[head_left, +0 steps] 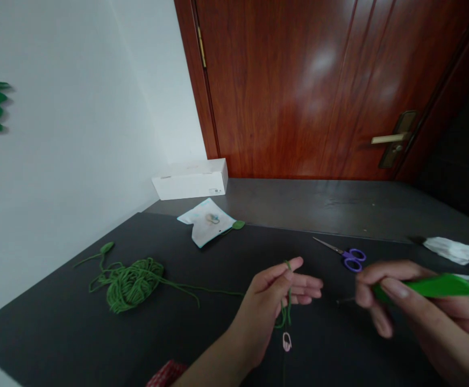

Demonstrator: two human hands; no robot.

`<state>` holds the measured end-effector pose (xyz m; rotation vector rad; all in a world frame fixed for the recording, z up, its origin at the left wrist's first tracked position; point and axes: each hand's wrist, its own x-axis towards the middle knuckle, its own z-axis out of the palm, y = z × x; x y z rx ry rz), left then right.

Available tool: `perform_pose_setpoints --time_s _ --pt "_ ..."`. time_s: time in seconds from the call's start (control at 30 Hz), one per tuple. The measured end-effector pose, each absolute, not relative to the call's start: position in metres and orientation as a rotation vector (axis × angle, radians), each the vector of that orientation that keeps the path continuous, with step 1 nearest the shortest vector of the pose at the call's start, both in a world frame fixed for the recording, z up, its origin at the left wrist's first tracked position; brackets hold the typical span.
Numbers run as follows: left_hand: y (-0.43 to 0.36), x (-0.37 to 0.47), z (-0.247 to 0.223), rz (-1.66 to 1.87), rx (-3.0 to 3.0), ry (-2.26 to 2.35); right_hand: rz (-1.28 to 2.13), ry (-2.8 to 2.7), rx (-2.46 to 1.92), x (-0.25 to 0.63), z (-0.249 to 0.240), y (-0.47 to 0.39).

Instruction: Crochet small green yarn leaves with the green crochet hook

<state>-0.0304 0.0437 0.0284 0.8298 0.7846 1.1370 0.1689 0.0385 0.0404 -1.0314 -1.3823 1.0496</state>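
Observation:
Green yarn is pinched between the thumb and fingers of my left hand (277, 290), its other fingers stretched out to the right. A strand loops over the index finger, and below the hand a pink stitch marker (286, 342) hangs on the yarn. To the left, on the dark table, lies the ball of green yarn (134, 285), with a strand running toward my left hand. My right hand (412, 306), slightly blurred, grips a crochet hook (440, 286) by its green handle. The thin metal tip points left, apart from the yarn.
Purple-handled scissors (353, 259) lie beyond my right hand. A white packet (210, 228) and a small green leaf-shaped piece (238, 224) rest mid-table. Another small green piece (106, 248) is near the ball. A white box (190, 180) stands against the wall; crumpled white material (456, 250) lies right.

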Motion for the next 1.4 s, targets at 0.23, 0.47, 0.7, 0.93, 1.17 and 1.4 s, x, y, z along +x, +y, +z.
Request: perform_pose_setpoints --time_s 0.23,0.47,0.7,0.93,1.17,1.4 --pt "0.039 -0.027 0.024 1.199 0.93 0.729 0.995 -1.76 -1.074 0.132 0.013 0.045" --pt "0.037 -0.023 0.021 1.183 0.992 0.728 1.035 -1.728 -1.042 0.123 0.005 0.049" --pt "0.037 -0.025 0.024 1.184 1.001 0.792 1.106 -1.614 -1.044 0.122 0.009 0.049" --pt "0.04 -0.025 0.023 1.176 1.004 0.846 1.144 -1.523 -1.016 0.122 0.012 0.05" --pt "0.042 -0.026 0.027 1.279 1.012 0.963 1.243 -1.482 -1.033 0.125 0.008 0.049" --pt "0.041 -0.026 0.031 1.288 1.026 0.957 1.266 -1.464 -1.05 0.125 0.009 0.049"
